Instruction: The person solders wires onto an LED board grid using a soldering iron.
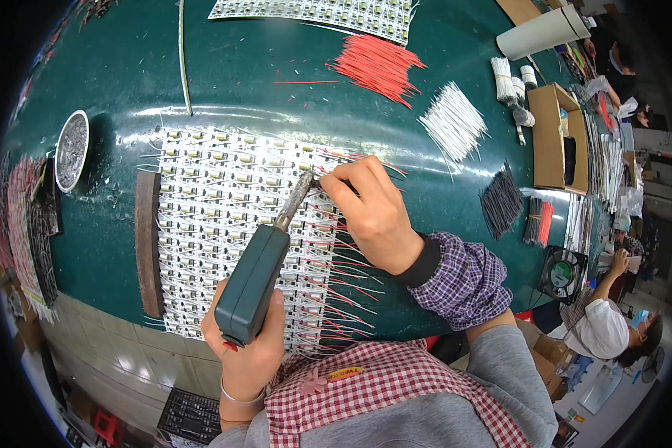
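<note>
My left hand (250,336) is wrapped round the green handle of a soldering gun (252,280). Its metal tip reaches up and right to the top right part of a white circuit board panel (201,216), which carries rows of small components. Close beside the tip, my right hand (373,213) pinches what looks like a thin dark wire end, mostly hidden by the fingers. Red and white wires (355,287) stick out from the panel's right edge, below my right hand.
A brown bar (148,246) lies along the panel's left edge. Further left stands a round metal bowl (72,151). Piles of red wires (377,69), white wires (453,123) and black wires (502,200) lie to the right, near a cardboard box (549,138) and a small fan (564,272).
</note>
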### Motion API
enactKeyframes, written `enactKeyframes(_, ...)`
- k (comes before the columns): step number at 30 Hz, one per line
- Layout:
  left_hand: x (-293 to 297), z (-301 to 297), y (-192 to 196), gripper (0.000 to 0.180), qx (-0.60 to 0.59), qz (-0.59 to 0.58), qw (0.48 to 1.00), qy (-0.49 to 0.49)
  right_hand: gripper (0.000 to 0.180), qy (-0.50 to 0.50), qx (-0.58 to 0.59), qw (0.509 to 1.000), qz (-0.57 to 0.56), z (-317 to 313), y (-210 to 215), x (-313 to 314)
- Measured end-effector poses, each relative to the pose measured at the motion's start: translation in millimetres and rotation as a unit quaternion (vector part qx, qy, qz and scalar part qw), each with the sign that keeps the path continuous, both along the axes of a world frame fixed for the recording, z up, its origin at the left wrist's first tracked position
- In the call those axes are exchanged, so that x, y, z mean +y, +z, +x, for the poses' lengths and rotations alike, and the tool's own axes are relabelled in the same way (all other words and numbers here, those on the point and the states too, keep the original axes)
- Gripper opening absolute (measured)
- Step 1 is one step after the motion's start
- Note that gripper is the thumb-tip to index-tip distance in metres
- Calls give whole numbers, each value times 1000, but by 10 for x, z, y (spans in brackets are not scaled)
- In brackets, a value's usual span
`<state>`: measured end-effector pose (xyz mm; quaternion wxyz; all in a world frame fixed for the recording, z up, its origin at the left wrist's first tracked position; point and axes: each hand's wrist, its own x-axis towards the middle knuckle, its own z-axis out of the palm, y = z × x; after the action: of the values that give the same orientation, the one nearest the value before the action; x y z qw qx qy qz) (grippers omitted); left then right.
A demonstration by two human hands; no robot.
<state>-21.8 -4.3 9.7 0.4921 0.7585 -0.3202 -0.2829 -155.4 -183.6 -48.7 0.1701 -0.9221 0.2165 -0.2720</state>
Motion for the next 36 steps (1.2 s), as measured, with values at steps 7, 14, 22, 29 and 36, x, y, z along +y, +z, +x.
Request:
enactKeyframes(7, 53, -28, 23, 22, -66, 16, 998, -11, 33, -8, -17, 1000, 3, 9, 6, 2)
enactKeyframes(14, 203, -54, -13, 27, 51, 32, 993, 104, 30, -5, 2, 1000, -9, 2, 21, 13)
enactKeyframes(22, 224, -78, -2, 27, 53, 37, 991, 114, 32, -3, 1, 1000, -15, -9, 35, 6)
enactKeyframes(29, 298, -98, -33, 27, 50, 36, 991, 116, 35, 15, -25, 999, 20, -97, 118, 152)
enactKeyframes(36, 320, -103, -57, 28, -20, 13, 996, 83, 34, 9, -22, 999, 26, -79, 44, 183)
